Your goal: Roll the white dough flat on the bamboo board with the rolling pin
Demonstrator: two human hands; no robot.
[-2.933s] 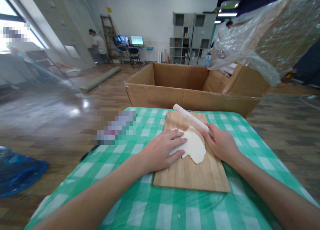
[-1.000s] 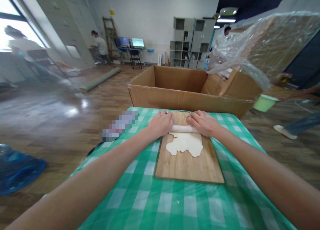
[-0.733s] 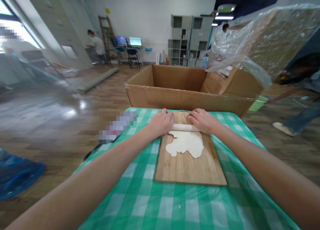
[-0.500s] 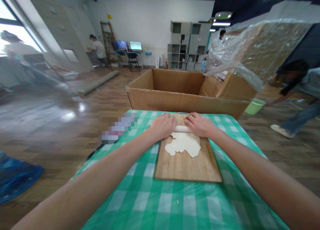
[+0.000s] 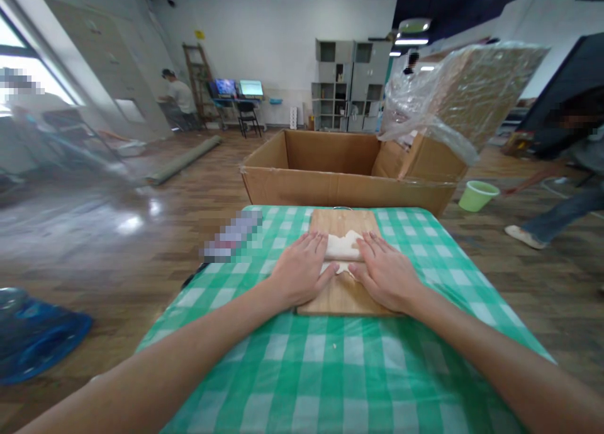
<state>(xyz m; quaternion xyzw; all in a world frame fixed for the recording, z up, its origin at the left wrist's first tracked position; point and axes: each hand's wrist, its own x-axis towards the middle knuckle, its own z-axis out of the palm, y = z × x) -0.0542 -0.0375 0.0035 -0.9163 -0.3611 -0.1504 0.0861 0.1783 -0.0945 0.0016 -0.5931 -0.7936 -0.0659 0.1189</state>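
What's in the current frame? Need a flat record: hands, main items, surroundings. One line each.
left hand: over the left end of the rolling pin
right hand: over the pin's right end
rolling pin: white, lying crosswise on the dough
dough: pale, ragged-edged, partly hidden by pin and hands
cutting board: wooden, under the dough
tablecloth: green and white checks, under the board
left edge of tablecloth: pixelated item, cannot tell what
beyond tablecloth: open cardboard box
far right: green bucket
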